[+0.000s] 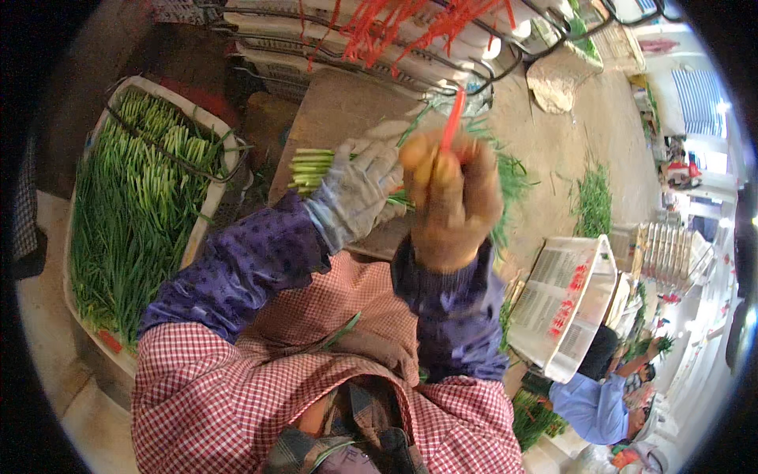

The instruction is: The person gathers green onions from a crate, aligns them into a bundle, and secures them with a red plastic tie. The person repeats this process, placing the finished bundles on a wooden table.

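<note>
My left hand (362,192), in a pale work glove, is closed round a bunch of green leafy stalks (311,169); their cut pale ends stick out to the left. My right hand (453,198), blurred and in a brownish covering or bare, is raised just right of it, with a red tie strip (453,118) pinched between its fingers. The green leaf tips of the bunch (512,178) show behind and to the right of my right hand. Under the hands lies a brown board (355,101).
A white crate (201,237) full of green stalks stands at the left. Red strips (379,26) hang from a metal rack at the top. At the right are an empty-looking white crate (556,308), loose greens on the floor (594,198) and a co-worker in a blue shirt (592,409).
</note>
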